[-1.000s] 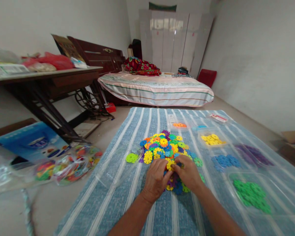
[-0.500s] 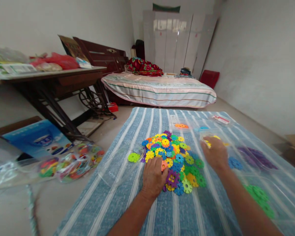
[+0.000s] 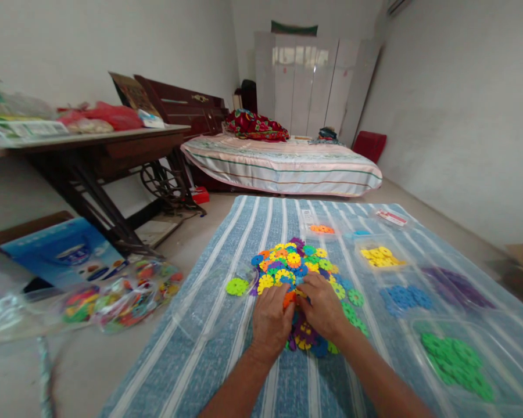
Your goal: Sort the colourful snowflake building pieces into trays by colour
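A heap of notched plastic snowflake discs (image 3: 293,259) in mixed colours lies on the striped cloth. At its near side, my left hand (image 3: 272,319) is closed on an orange snowflake disc (image 3: 289,299). My right hand (image 3: 325,307) is beside it over the heap, fingers bent and fingertips against or very near the orange disc's right side; what they grip is hidden. To the right, clear boxes hold yellow discs (image 3: 381,256), blue discs (image 3: 406,298), purple discs (image 3: 457,286) and green discs (image 3: 457,363). Orange discs (image 3: 322,230) lie in a box at the back.
A clear container (image 3: 200,313) with light green discs (image 3: 239,286) is left of the heap. A red-and-white packet (image 3: 391,217) lies at the far right. Bags of colourful pieces (image 3: 124,302) are on the floor at left, below a sewing-machine table (image 3: 126,136). A bed (image 3: 283,165) stands behind.
My right hand has moved left from the yellow discs' box to the heap, beside my left hand. My left hand stays in nearly the same place with the orange disc.
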`<state>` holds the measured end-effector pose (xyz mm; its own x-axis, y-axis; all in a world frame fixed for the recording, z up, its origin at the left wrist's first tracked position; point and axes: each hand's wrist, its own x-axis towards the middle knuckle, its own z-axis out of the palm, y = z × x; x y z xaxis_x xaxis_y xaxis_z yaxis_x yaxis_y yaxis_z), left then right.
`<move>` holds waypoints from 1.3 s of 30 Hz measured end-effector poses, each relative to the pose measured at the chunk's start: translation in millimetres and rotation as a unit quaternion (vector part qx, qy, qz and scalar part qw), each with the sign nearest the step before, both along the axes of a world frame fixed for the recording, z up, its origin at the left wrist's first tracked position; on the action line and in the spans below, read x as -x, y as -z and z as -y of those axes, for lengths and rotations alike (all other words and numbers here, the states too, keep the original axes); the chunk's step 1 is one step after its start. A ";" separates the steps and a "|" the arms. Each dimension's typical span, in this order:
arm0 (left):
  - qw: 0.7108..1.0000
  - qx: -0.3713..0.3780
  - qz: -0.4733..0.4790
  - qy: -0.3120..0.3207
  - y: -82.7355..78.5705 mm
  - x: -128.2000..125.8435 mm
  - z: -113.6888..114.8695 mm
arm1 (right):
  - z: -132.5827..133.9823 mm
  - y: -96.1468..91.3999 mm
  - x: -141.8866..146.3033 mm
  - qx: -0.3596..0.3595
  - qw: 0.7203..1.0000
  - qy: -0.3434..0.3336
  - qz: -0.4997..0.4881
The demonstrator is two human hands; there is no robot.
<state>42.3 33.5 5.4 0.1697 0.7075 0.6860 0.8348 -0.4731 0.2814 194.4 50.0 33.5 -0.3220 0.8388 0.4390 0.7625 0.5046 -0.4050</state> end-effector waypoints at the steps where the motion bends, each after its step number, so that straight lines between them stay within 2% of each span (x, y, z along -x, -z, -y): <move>1: 1.000 0.003 0.015 0.007 0.5 -0.5 0.2 | 0.0 -0.5 -0.4 0.003 1.000 -0.007 0.005; 8: 0.995 0.030 0.087 0.034 0.5 -3.2 2.4 | -0.7 -5.7 -9.7 0.003 0.998 -0.054 0.038; 11: 0.996 0.002 0.081 0.022 0.0 -2.9 2.1 | -16.5 -13.8 -21.0 0.004 0.996 -0.071 0.044; 13: 0.998 -0.018 0.068 -0.001 0.7 -1.8 0.9 | -37.5 -25.1 -32.4 -0.002 0.996 -0.058 0.061; 15: 0.998 -0.026 0.056 -0.024 2.6 -0.3 -1.0 | -65.7 -41.5 -45.6 -0.020 0.995 -0.001 0.095; 19: 0.997 -0.011 0.037 -0.068 9.6 2.0 -4.2 | -121.0 -73.6 -65.8 -0.064 0.973 0.174 0.135; 22: 0.995 0.007 0.031 -0.094 15.4 2.4 -4.9 | -136.8 -75.8 -64.5 -0.075 0.961 0.226 0.140; 24: 0.995 0.016 0.027 -0.100 18.3 2.3 -5.1 | -131.4 -64.5 -54.5 -0.068 0.971 0.186 0.134; 27: 0.994 0.021 0.027 -0.101 21.0 1.7 -5.7 | -109.0 -40.6 -31.7 -0.042 0.991 0.055 0.111; 30: 0.994 0.020 0.036 -0.099 22.1 1.0 -6.5 | -85.6 -23.3 -8.9 -0.030 0.994 -0.053 0.093; 34: 0.995 0.027 0.036 -0.093 21.3 1.2 -6.3 | -68.4 -14.2 10.7 -0.018 0.991 -0.076 0.113; 39: 0.995 0.040 0.029 -0.083 20.0 1.3 -5.1 | -64.1 -7.2 15.9 0.015 0.992 -0.075 0.100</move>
